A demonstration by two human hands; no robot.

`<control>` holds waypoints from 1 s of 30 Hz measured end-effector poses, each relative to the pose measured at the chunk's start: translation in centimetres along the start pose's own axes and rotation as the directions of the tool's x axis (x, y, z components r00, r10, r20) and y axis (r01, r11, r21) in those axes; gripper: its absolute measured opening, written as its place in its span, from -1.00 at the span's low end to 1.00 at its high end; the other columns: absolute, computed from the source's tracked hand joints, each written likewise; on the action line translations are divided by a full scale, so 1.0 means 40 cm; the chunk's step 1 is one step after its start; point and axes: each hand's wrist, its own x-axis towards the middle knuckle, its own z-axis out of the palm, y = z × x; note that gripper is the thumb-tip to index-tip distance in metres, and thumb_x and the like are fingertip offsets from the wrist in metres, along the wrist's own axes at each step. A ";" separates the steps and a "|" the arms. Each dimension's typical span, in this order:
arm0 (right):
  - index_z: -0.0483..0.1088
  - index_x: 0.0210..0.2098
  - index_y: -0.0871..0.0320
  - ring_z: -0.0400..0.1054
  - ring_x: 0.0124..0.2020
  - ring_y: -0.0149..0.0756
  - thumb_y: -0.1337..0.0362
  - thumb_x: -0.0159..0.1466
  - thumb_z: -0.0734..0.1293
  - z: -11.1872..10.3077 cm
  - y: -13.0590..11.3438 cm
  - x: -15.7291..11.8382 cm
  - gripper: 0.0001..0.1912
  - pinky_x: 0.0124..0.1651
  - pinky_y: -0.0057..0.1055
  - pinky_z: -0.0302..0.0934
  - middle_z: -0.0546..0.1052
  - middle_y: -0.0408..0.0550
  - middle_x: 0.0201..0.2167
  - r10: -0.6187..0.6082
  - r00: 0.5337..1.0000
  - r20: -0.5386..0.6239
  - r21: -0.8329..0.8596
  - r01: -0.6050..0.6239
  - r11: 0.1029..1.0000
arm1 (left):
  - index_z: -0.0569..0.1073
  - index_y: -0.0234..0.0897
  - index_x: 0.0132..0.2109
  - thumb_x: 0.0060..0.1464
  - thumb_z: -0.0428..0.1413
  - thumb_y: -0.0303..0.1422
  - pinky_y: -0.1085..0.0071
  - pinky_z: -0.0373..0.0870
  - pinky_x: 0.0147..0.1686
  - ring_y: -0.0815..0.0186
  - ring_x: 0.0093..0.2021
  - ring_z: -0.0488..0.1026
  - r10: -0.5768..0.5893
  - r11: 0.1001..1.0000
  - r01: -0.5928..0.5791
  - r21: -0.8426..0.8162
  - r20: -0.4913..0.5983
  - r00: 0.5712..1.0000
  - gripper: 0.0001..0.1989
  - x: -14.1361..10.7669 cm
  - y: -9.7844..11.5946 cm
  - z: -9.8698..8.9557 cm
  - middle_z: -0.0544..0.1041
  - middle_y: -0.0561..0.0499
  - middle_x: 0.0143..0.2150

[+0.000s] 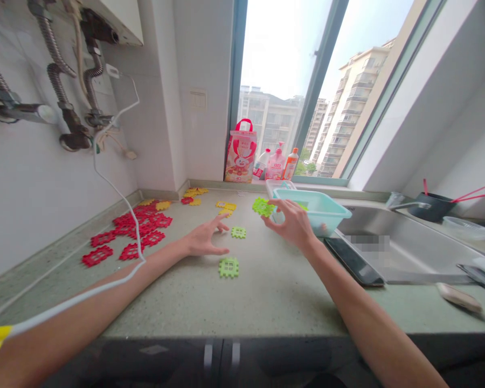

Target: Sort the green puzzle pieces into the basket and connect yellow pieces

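Going left to right along this speckled sage-green stone counter (267, 302): a loose heap of flat red plastic lattice tiles (145, 223) sits near the left wall, and a thin white cable (123, 202) drops right across it and runs along the left forearm (84, 304); further back are scattered flat yellow plastic lattice tiles (194, 192); the left hand (204, 240) is open, fingers spread and released, gripping nothing, just beside a small bright-green plastic lattice tile (238, 232), with a second bright-green tile (228, 267) nearer the front; the right hand (293, 223) has its fingers curled onto a third bright-green tile (262, 207), looks like a pinch, right by the rim of a pale turquoise plastic basket (323, 215); past that, a flat black phone-like slab (353, 261) lies along the rim of a stainless steel sink (412, 253); if anything goes wrong, I'd bet on that cable, since a wide left-arm sweep could drag it through the red tiles and scatter them; the basket also sits close to the sink, so a knock could tip it in, and the slab could slide the same way; the wall and sink hem you in at the sides, but the middle of the counter gives decent room out to the front edge
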 end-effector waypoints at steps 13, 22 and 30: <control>0.57 0.02 0.04 0.52 -0.25 0.06 -0.18 0.21 0.40 -0.189 0.340 -0.070 -0.45 -0.09 -0.06 0.28 0.65 0.13 -0.30 0.705 0.699 -0.124 -0.532 -0.646 0.548 | 0.12 -0.16 0.50 0.11 0.32 -0.10 0.09 0.26 0.33 0.03 0.25 0.43 0.054 0.986 -0.065 0.155 0.072 0.996 -0.08 -0.006 0.013 -0.010 0.52 -0.16 0.22; 0.56 0.08 0.11 0.46 -0.10 0.13 -0.02 0.32 0.30 -0.176 0.265 -0.041 -0.53 0.00 0.00 0.25 0.64 0.19 -0.14 0.452 0.861 -0.231 -0.489 -0.505 0.711 | 0.32 0.00 0.45 0.40 0.00 -0.14 -0.06 0.07 0.42 -0.07 0.49 0.15 -0.014 0.958 -0.047 0.282 0.210 0.978 -0.46 0.001 -0.009 -0.004 0.20 -0.12 0.52; 0.54 0.03 0.04 0.49 -0.04 -0.07 0.19 0.42 0.31 0.015 0.003 -0.028 -0.74 0.12 -0.14 0.34 0.65 0.01 -0.07 -0.027 0.997 0.066 -0.021 0.028 0.999 | 0.40 0.08 0.39 0.42 -0.02 0.00 -0.05 -0.02 0.46 -0.04 0.52 0.10 0.053 0.976 -0.105 0.193 0.260 0.964 -0.50 -0.001 0.004 -0.018 0.20 -0.04 0.53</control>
